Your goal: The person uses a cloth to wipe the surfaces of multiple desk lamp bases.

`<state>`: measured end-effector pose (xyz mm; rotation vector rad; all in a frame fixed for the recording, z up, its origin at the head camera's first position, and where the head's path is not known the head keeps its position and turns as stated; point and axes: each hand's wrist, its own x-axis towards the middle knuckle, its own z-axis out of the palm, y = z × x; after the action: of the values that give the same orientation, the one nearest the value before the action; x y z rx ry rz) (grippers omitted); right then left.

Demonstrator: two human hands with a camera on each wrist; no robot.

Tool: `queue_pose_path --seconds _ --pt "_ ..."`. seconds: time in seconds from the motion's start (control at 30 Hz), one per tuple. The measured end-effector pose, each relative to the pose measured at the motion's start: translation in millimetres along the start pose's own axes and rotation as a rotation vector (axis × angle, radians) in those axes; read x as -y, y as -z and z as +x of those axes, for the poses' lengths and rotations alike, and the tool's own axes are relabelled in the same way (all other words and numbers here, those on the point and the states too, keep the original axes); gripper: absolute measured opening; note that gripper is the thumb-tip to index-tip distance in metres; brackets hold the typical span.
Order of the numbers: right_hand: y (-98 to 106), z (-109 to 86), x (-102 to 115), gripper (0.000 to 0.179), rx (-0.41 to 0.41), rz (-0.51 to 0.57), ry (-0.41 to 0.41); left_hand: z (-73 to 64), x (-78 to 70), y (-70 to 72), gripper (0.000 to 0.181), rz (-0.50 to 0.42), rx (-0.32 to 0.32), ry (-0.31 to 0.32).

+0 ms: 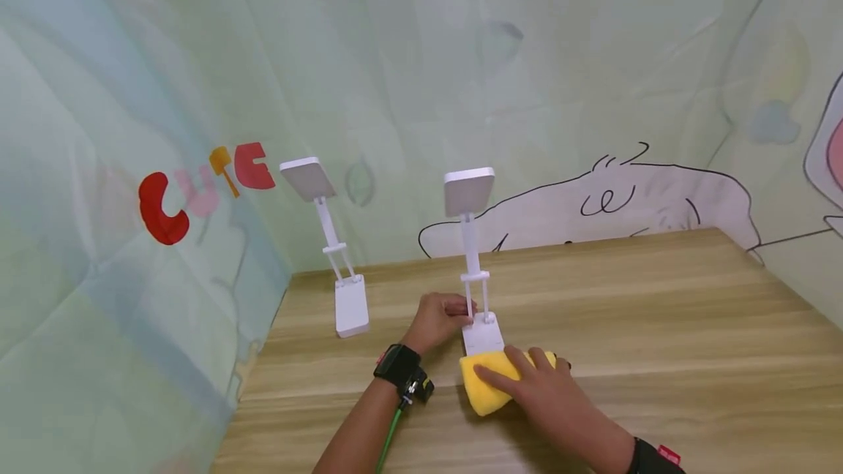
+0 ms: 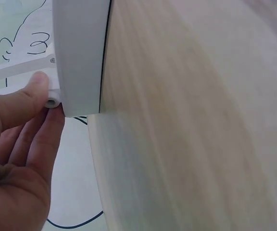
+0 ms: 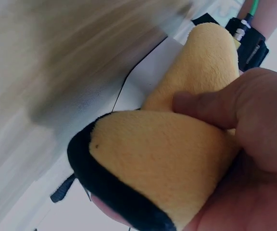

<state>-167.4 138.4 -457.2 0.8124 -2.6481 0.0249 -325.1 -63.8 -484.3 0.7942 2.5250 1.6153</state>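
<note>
"What do you have on your monitor?"

"Biggest first: a pale green printed fabric backdrop point(image 1: 395, 93), then the wood-grain tabletop point(image 1: 658, 335) in front of it. On that I see a white plastic folding lamp point(image 1: 471, 258) upright between the person's hands, and a matching white lamp point(image 1: 328, 227) to its left, near the back edge. I'd guess that one sits aside to leave room."

"And the hands?"

"The right hand point(image 1: 553, 397) is clamped on a soft yellow cloth with dark trim point(image 1: 490, 382), thumb on top, holding it over the near end of the lamp's base. The bunching probably gives a firmer grip. The left hand point(image 1: 437, 320) pinches the small white hinge point(image 2: 52, 102) at the base's far end, thumb against fingers."

"Why there?"

"To me it looks like bracing: held low, opposite the cloth, the lamp should slide or tip less. How hard either hand presses, I can't tell."
</note>
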Motion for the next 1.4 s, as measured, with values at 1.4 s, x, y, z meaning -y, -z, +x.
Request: queue_pose_path --seconds 1.4 --pt "-21.1 44.9 -12.5 0.073 0.061 0.173 -0.056 6.9 9.7 5.6 0.022 -0.009 0.045 0.007"
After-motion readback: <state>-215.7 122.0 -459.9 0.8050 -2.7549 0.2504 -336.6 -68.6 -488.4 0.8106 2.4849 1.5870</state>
